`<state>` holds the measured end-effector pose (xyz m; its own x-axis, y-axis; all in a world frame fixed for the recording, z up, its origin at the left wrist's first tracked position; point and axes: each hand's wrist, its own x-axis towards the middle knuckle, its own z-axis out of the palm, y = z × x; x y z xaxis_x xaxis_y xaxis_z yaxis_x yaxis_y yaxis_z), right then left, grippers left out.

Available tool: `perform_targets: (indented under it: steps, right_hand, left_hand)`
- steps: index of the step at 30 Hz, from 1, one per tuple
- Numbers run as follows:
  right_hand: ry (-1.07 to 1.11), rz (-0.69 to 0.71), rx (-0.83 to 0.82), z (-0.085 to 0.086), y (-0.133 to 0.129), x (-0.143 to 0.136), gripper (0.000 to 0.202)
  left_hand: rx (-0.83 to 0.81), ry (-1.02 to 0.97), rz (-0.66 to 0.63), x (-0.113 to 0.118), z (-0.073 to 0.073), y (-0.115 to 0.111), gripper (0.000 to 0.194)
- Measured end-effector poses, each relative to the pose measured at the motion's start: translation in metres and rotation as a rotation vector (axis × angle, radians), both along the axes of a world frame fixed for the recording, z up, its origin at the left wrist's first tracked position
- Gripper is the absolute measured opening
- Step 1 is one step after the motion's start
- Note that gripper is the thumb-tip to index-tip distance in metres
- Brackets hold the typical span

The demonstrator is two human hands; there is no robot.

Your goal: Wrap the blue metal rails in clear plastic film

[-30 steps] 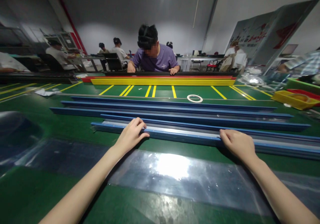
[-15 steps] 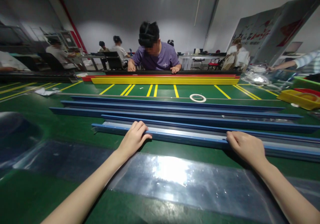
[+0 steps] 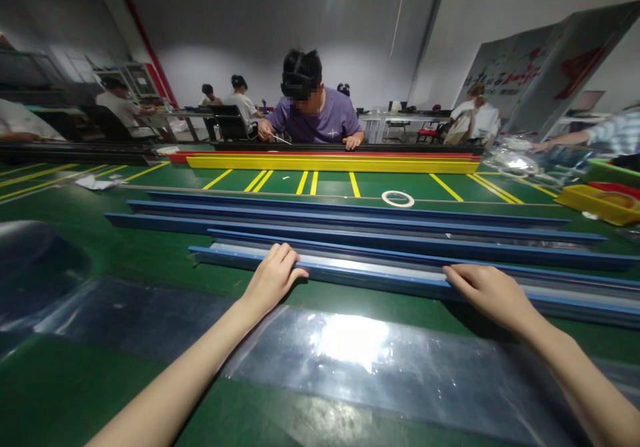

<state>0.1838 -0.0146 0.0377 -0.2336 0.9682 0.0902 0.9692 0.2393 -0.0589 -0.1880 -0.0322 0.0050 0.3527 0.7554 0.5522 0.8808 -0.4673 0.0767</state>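
Note:
Nearest to me among the blue profiles is a long blue channel point(image 3: 370, 281) with a pale strip inside, lying across the green table. My left hand point(image 3: 274, 275) grips its near wall left of the middle, fingers over the edge and thumb in front. Farther right, my right hand point(image 3: 487, 290) pinches the same near wall between thumb and curled fingers, whose tips are partly hidden. Behind it lie more blue channels point(image 3: 240, 224), roughly parallel.
Clear plastic film point(image 3: 415, 360) lies in front of my hands. Beyond the blue channels are a white ring point(image 3: 398, 198), yellow point(image 3: 330, 163) and red profiles, and a person in purple point(image 3: 333, 117) holding a thin stick. A yellow bin point(image 3: 597, 204) stands at right.
My right hand has shifted slightly left along the channel, its fingers a little straighter. My left hand keeps its grip. The person opposite has raised a hand with a thin stick.

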Motion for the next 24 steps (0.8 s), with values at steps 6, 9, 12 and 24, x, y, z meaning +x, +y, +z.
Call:
perform_targets:
  steps: [6,9,12,24]
  right_hand:
    - [-0.056,0.223,0.03,0.013,-0.002,-0.059,0.039]
    - [-0.104,0.314,0.071,0.018,-0.001,-0.095,0.037]
    - [-0.132,0.363,0.106,0.019,0.001,-0.127,0.037]
    - [-0.155,0.477,0.175,0.013,-0.005,-0.176,0.043]
  left_hand:
    - [0.011,0.019,0.003,0.0,0.0,-0.001,0.017]
    - [0.02,0.041,0.007,0.0,-0.001,0.0,0.019]
    - [0.034,0.062,0.014,0.0,-0.002,0.0,0.021]
    - [0.168,0.195,-0.102,0.005,0.0,-0.009,0.027]
